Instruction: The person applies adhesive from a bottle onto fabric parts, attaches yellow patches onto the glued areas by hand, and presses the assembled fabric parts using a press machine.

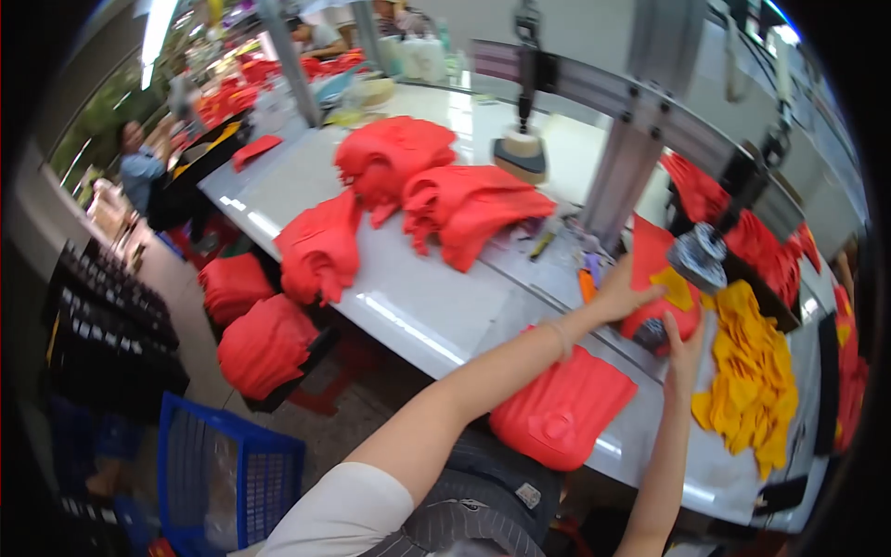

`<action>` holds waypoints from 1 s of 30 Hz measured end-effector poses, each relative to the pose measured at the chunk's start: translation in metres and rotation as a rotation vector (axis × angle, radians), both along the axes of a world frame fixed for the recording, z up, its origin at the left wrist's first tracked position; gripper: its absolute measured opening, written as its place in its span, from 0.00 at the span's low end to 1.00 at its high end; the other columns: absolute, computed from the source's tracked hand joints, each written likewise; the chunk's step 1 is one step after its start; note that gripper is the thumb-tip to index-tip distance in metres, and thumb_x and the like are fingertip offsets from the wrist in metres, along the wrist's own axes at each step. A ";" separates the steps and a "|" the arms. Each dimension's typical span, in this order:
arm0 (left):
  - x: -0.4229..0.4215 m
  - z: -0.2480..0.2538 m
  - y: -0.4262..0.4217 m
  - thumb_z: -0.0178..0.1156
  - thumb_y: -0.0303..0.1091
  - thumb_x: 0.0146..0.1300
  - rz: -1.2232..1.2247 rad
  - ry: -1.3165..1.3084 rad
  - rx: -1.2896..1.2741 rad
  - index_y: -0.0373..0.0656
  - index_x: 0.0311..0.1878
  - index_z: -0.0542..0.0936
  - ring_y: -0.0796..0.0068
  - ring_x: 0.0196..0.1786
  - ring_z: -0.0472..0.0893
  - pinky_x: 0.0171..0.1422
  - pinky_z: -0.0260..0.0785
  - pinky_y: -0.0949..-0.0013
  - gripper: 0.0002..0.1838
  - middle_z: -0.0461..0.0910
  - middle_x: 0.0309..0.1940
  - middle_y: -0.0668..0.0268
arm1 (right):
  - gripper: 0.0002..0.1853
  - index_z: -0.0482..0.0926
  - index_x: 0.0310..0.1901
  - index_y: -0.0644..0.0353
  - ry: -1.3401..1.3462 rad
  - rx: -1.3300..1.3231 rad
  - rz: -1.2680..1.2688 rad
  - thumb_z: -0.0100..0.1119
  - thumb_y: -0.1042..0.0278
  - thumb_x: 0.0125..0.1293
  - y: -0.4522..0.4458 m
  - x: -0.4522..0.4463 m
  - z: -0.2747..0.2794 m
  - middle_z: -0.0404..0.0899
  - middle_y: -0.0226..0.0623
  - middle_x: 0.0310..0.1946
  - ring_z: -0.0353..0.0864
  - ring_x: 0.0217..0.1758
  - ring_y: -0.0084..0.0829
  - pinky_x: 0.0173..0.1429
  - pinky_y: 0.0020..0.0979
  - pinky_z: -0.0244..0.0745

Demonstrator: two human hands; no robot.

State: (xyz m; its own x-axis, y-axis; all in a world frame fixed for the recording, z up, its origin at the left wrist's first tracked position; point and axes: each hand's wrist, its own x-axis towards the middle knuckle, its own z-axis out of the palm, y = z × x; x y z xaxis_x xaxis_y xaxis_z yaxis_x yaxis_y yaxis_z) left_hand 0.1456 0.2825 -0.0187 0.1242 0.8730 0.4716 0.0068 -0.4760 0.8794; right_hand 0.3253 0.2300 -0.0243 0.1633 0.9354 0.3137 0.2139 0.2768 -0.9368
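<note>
Both hands are at the right of the table, around a red fabric piece (pixel 654 252) with a yellow patch (pixel 676 290). My left hand (pixel 626 295) grips the red piece from its left side, fingers pressed to the cloth. Below and to the right, my right hand (pixel 685 343) holds its lower edge, thumb and fingers on the fabric. A dark rounded form (pixel 650 334) shows under the cloth between the hands. Just above hangs a grey-wrapped press head (pixel 698 258). A stack of red pieces (pixel 563 408) lies near the table edge, and yellow pieces (pixel 750 376) lie to the right.
Several red fabric piles (pixel 394 162) cover the table's left part. A second hanging head (pixel 520 156) and a metal post (pixel 624 176) stand behind. A blue crate (pixel 269 473) is on the floor at lower left. A seated person (pixel 139 172) is far left.
</note>
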 end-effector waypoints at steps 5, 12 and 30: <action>0.000 -0.003 0.003 0.70 0.41 0.55 0.033 0.055 -0.024 0.37 0.64 0.64 0.63 0.63 0.71 0.68 0.62 0.62 0.38 0.71 0.58 0.54 | 0.39 0.58 0.70 0.62 0.013 0.009 0.053 0.65 0.58 0.63 0.000 0.001 -0.002 0.64 0.40 0.65 0.63 0.68 0.32 0.71 0.31 0.56; 0.009 -0.020 0.011 0.73 0.43 0.49 0.234 0.001 0.027 0.36 0.64 0.62 0.55 0.58 0.75 0.65 0.65 0.57 0.43 0.73 0.55 0.51 | 0.24 0.70 0.63 0.59 0.216 0.086 -0.214 0.58 0.57 0.70 0.001 0.051 0.045 0.71 0.33 0.60 0.68 0.62 0.24 0.64 0.28 0.62; -0.006 0.066 -0.006 0.22 0.74 0.66 -0.124 -0.121 -0.255 0.39 0.71 0.64 0.66 0.79 0.44 0.79 0.24 0.61 0.50 0.59 0.73 0.56 | 0.20 0.75 0.53 0.55 -0.657 1.222 -0.355 0.66 0.60 0.62 -0.002 -0.063 0.275 0.84 0.29 0.40 0.78 0.52 0.32 0.66 0.34 0.56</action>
State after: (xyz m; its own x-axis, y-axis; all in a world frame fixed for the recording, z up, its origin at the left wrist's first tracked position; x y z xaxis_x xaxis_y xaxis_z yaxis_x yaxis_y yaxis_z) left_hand 0.1397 0.2769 0.0476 0.1930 0.9470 0.2569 -0.1499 -0.2303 0.9615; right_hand 0.2621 0.2277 0.2507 -0.1608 -0.0308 0.9865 0.7345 0.6639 0.1404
